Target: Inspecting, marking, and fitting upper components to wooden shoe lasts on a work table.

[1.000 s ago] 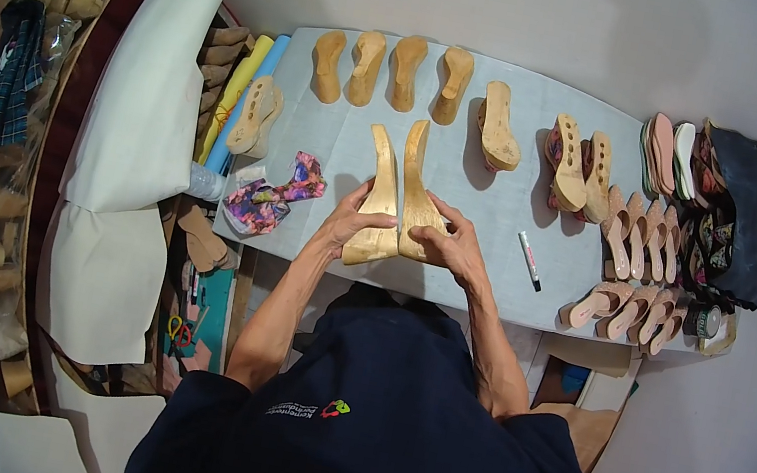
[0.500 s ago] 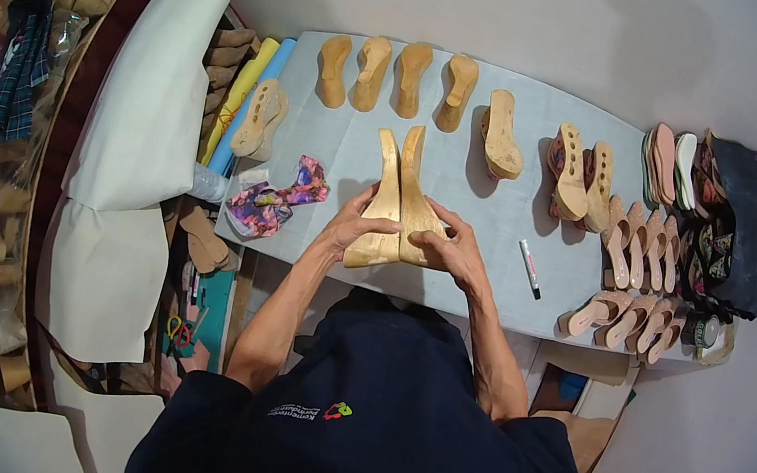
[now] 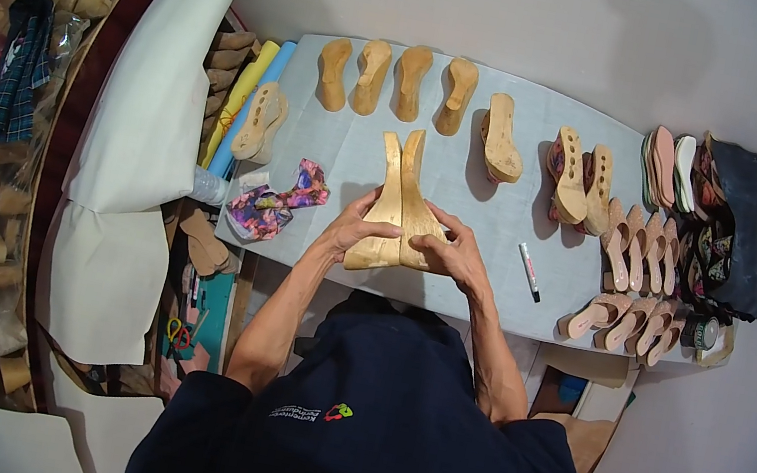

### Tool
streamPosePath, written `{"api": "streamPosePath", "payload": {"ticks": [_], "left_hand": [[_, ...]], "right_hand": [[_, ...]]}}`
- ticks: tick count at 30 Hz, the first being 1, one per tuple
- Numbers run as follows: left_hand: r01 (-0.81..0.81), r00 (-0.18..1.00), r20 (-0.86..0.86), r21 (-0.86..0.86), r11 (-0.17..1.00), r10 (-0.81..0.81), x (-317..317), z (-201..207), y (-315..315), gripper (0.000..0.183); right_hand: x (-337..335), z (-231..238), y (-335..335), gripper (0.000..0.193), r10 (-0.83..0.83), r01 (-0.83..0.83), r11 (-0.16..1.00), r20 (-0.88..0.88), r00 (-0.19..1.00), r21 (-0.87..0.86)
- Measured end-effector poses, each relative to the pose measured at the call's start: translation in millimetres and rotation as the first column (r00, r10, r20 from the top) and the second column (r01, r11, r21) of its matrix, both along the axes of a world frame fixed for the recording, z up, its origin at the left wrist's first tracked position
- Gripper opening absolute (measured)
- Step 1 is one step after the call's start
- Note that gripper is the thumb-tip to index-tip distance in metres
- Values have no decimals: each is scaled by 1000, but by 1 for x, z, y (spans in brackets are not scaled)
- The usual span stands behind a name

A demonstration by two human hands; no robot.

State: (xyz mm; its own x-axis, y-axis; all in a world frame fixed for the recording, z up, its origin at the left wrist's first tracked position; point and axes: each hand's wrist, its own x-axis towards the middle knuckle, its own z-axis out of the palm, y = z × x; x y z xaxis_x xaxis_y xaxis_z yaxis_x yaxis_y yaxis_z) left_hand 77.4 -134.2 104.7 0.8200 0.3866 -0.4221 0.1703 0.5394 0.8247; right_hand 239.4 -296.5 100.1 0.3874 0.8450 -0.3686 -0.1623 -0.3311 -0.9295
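Observation:
Over the near edge of the table, two pale wooden wedge shoe soles stand side by side, their narrow ends pointing away from me and their thick heel ends towards me. My left hand (image 3: 353, 230) is closed around the left wooden sole (image 3: 387, 210), thumb across its near face. The right wooden sole (image 3: 416, 192) is gripped by my right hand (image 3: 453, 250), with the thumb on its front and the fingers mostly hidden behind. The two soles touch or nearly touch along their inner edges. A floral fabric piece (image 3: 275, 205) lies left of my left hand.
Several wooden soles (image 3: 412, 80) line the table's (image 3: 501, 228) far edge. Another wooden sole (image 3: 502, 137) and a pair of strapped sandals (image 3: 568, 174) lie right of them. A white marker (image 3: 528, 271) rests near my right hand. Finished sandals (image 3: 629, 250) crowd the right end; white sheet material (image 3: 150, 95) hangs left.

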Motion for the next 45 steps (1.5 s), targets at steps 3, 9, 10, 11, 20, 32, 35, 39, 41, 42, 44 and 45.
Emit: {"api": "streamPosePath", "payload": {"ticks": [3,9,10,11,20,32,35,39,41,42,44,45], "left_hand": [[19,1000,3,5,1000,-19,0,-1,2,96],[84,996,-36,118,989,-81,-7,-5,11,96],[95,995,-48,134,986,-89,-9,-6,12,93],[106,993,-61,151,983,-97,-11,-6,14,91],[259,961,-158,219,941,-228,-26,5,28,99],[422,742,-660,596,683,117,-14,-98,21,102],[402,738,-647,651,643,193,-1,-114,8,101],[431,731,-660,641,634,170,0,-124,1,104],[161,892,-399,723,672,215,-5,-131,0,97],[165,893,-400,719,675,208,-7,-129,-4,97],[-79,861,-442,375,924,253,-14,-119,-13,90],[-73,861,-445,370,926,246,-18,-115,-18,90]], "right_hand": [[1,3,0,76,5,-6,1000,-16,1000,-9],[13,10,-5,75,60,-60,997,-4,998,-40],[15,10,-5,75,59,-60,997,-5,998,-40],[17,11,-6,75,78,-77,996,9,997,-42],[34,17,-17,73,184,-181,983,97,978,-35],[16,-86,-21,63,19,216,947,717,697,-236],[-3,-105,-19,65,-18,290,935,786,618,-206],[-13,-106,-19,71,-2,269,939,779,627,-214],[-18,-98,-21,69,-117,345,916,686,718,-205],[-15,-109,-26,69,-117,350,913,687,717,-210],[-7,-133,-40,73,-311,512,852,681,662,-108],[-2,-132,-49,73,-311,516,849,681,663,-114]]}}
